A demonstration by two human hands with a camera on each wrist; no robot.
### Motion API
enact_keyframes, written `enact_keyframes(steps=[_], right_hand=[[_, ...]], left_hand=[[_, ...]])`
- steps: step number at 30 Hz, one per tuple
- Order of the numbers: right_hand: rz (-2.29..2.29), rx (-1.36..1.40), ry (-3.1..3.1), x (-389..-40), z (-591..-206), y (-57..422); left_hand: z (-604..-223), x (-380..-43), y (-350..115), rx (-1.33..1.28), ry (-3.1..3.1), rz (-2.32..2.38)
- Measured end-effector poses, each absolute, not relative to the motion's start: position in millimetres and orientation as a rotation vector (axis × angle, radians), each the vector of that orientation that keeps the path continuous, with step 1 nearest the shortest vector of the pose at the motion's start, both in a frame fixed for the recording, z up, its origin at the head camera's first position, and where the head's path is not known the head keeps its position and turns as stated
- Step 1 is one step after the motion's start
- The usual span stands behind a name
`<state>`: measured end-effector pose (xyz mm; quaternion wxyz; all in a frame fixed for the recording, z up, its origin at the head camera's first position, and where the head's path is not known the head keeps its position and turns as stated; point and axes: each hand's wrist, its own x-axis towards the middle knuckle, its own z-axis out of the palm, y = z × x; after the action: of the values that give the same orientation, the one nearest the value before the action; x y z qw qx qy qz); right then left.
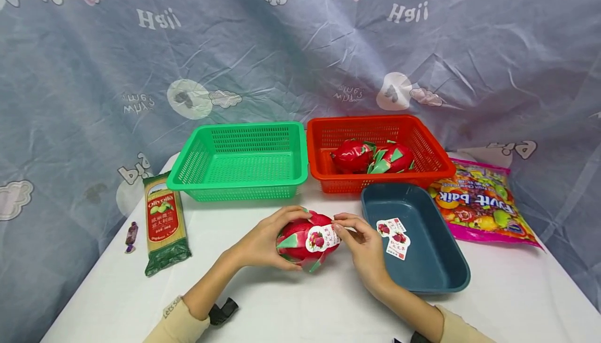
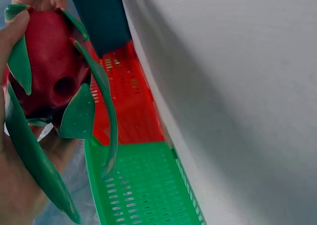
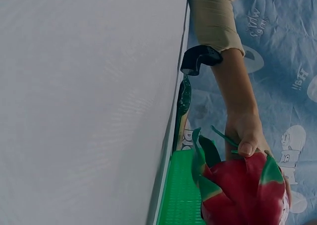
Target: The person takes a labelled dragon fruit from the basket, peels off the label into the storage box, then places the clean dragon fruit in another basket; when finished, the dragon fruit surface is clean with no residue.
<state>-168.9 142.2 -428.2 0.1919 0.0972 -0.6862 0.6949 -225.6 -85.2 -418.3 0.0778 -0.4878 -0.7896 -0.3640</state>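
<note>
In the head view my left hand (image 1: 268, 239) holds a red dragon fruit (image 1: 299, 229) with green leaf tips, its fingers over the top and the thumb below. A white sticker (image 1: 323, 238) with a dragon fruit picture lies on the fruit's side facing me. My right hand (image 1: 365, 249) pinches the right end of that sticker with thumb and forefinger. The left wrist view shows the fruit (image 2: 53, 61) end-on, with long green leaves and a dark hollow. In the right wrist view the fruit (image 3: 242, 193) fills the bottom, and its sticker is mostly hidden.
A green basket (image 1: 237, 192) and a red basket (image 1: 375, 180) holding two dragon fruits (image 1: 352, 156) stand behind. At right is a blue tray (image 1: 424, 264) with loose stickers (image 1: 398, 246), beside a candy bag (image 1: 483, 202). A pasta pack (image 1: 164, 223) and wrapped candy (image 1: 131, 237) lie left.
</note>
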Motion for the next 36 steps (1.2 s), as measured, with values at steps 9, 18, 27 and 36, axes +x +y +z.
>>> enact_keyframes(steps=[9, 18, 27, 36], right_hand=[[1.846, 0.318, -1.947, -156.6, -410.7, 138.7], [1.974, 0.276, -1.94, -160.2, -416.7, 142.6], [1.905, 0.205, -2.046, -160.3, -409.6, 142.7], [1.892, 0.244, -2.055, -167.0, -413.4, 146.0]], left_hand=[[-421.8, -226.1, -84.7, -1.431, -2.393, -1.078], [-422.0, -226.2, -83.7, -1.344, -2.475, -0.996], [-421.5, -224.9, -82.0, -1.323, -2.494, -0.976], [-424.0, -221.0, -79.5, -1.257, -2.458, -0.961]])
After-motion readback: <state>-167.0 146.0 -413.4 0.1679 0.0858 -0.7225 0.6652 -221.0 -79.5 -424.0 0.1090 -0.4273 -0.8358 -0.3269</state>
